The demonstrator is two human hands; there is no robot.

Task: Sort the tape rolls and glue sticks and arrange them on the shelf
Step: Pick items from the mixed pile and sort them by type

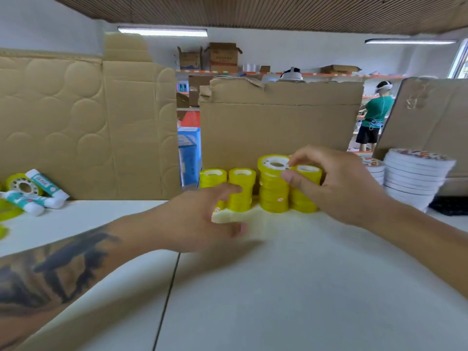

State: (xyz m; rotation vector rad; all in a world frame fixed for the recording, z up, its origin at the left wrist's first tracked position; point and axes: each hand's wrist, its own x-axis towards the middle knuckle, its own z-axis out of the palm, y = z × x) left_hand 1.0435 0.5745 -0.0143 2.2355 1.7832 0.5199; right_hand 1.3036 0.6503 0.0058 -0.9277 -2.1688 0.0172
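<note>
White shelf top [291, 274] runs wide and bare toward the camera, w/ cardboard [278, 127] standing upright right behind the work. Four stacks of yellow tape rolls [273, 193] sit in a row against that cardboard; third stack from the left is tallest. Right hand [339, 183] has thumb and fingertips pinched on the top roll [274, 163] of that tall stack, likely seating it. Left hand [202, 219] is blurred, fingers loosely curled near the base of the 2nd stack; can't tell if it holds anything. To do this well: square the top roll over the one under it before easing off, since a tilted roll on a tall stack would prob slide; the left hand could brace the lower rolls. Evening out heights looks wise, next rolls go on the shorter stacks. Unsorted stuff waits far left: glue sticks [38, 193] lying jumbled w/ a loose roll [22, 186], well apart from the row. Room: plenty of open top in front and to the left for reaching. Tight spots are the cardboard touching or nearly touching the stacks behind, and white plates [415, 181] stacked near on the right, so approach from the front.
</note>
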